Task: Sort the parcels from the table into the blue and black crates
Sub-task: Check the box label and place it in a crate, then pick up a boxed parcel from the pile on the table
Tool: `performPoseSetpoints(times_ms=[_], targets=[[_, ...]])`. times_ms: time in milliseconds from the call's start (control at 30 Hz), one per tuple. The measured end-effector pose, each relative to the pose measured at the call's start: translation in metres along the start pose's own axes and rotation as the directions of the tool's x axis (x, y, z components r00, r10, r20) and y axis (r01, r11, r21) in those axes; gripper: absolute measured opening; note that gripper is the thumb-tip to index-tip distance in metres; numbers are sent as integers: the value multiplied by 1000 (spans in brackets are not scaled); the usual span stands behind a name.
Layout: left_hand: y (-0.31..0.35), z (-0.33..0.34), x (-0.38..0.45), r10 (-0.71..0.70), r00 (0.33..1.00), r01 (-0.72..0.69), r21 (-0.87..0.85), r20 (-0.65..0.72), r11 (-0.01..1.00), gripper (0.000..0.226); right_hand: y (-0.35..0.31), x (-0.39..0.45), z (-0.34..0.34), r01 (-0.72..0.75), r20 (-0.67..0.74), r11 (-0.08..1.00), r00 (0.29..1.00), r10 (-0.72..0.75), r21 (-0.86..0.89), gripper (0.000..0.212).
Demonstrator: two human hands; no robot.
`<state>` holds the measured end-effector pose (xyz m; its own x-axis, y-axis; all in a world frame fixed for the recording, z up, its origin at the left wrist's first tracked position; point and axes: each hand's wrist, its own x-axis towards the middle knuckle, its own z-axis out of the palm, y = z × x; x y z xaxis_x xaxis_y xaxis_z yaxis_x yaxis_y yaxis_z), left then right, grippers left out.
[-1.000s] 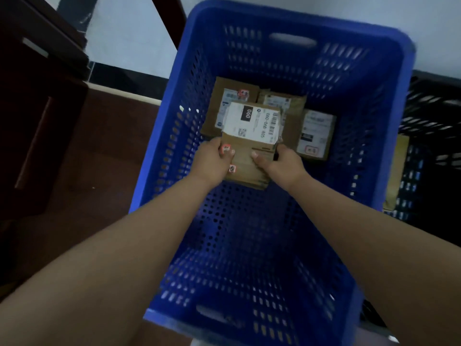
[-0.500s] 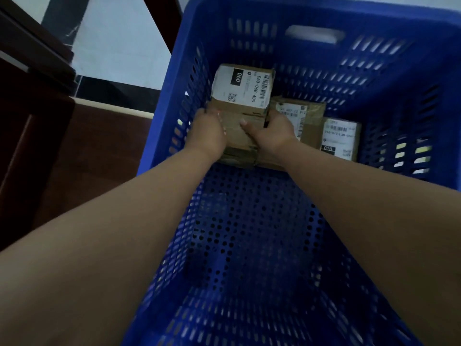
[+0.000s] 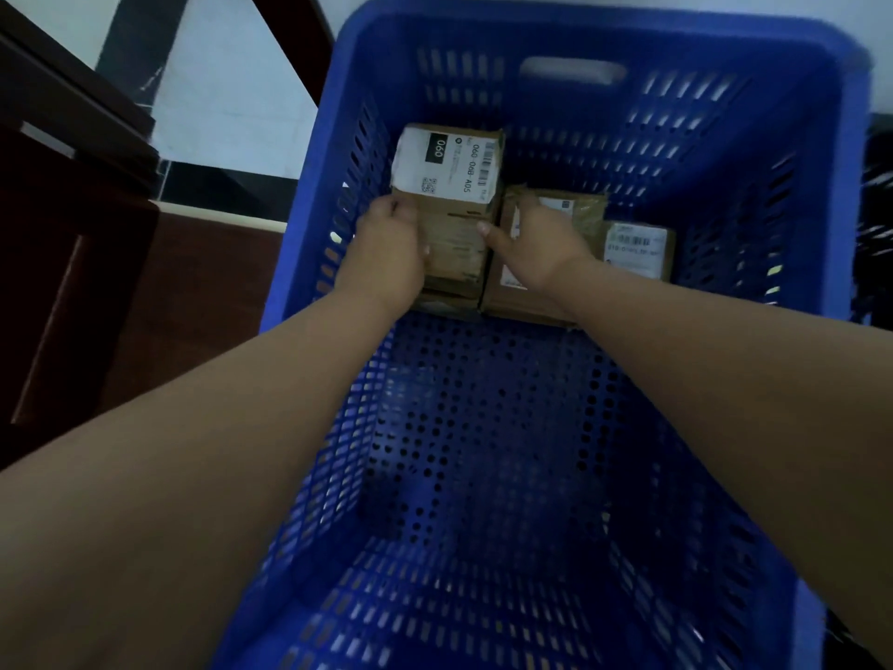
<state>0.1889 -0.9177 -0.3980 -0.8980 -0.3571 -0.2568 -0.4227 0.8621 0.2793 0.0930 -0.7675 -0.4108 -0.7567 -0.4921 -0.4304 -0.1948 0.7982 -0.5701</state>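
The blue crate (image 3: 797, 195) fills the view, and I reach into its far end with both arms. A brown parcel with a white label reading 060 (image 3: 447, 186) lies in the far left corner on top of another parcel. My left hand (image 3: 386, 256) grips its left edge with curled fingers. My right hand (image 3: 536, 249) holds its right edge, thumb against the cardboard, fingers hidden down beside the neighbouring taped parcel (image 3: 575, 205). A third labelled parcel (image 3: 638, 249) lies further right. The black crate (image 3: 879, 195) shows only as a dark sliver at the right edge.
Dark wooden furniture (image 3: 72, 210) stands left of the blue crate, with pale floor (image 3: 232, 89) beyond it. The near half of the crate's perforated bottom (image 3: 483, 452) holds no parcels.
Both hands carried the 060 parcel from mid-crate to the far left corner and lowered it onto the parcel there. Over the last half second the hands barely moved.
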Motion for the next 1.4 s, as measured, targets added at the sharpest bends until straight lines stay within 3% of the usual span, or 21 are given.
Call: performPoseSetpoints(times_ms=[133, 233, 467, 667, 900, 1067, 1233, 1400], targets=[[31, -23, -22, 52, 998, -54, 113, 24, 992, 41, 9, -31, -36, 178, 39, 908, 984, -176, -380, 62], [62, -48, -35, 101, 994, -108, 201, 43, 974, 46, 10, -52, -72, 256, 69, 828, 964, -256, -500, 62], [148, -122, -78, 135, 984, -112, 192, -114, 975, 39, 10, -115, -178, 324, 31, 788, 931, -362, -524, 58], [221, -193, -126, 172, 969, -116, 287, -177, 951, 38, 6, -173, -271, 378, -12, 750, 889, -457, -542, 57], [319, -294, -174, 257, 958, -173, 453, -130, 875, 35, -12, -254, -371, 394, -154, 710, 805, -573, -584, 51], [372, -339, -224, 287, 957, -217, 555, -41, 803, 42, -13, -334, -413, 352, -293, 732, 749, -594, -583, 49], [411, -360, -300, 453, 886, -316, 585, -100, 747, 45, -2, -426, -431, 235, -400, 756, 732, -551, -611, 48], [425, -364, -369, 543, 837, -351, 687, -74, 636, 48, 12, -519, -423, 173, -462, 769, 711, -530, -616, 47]])
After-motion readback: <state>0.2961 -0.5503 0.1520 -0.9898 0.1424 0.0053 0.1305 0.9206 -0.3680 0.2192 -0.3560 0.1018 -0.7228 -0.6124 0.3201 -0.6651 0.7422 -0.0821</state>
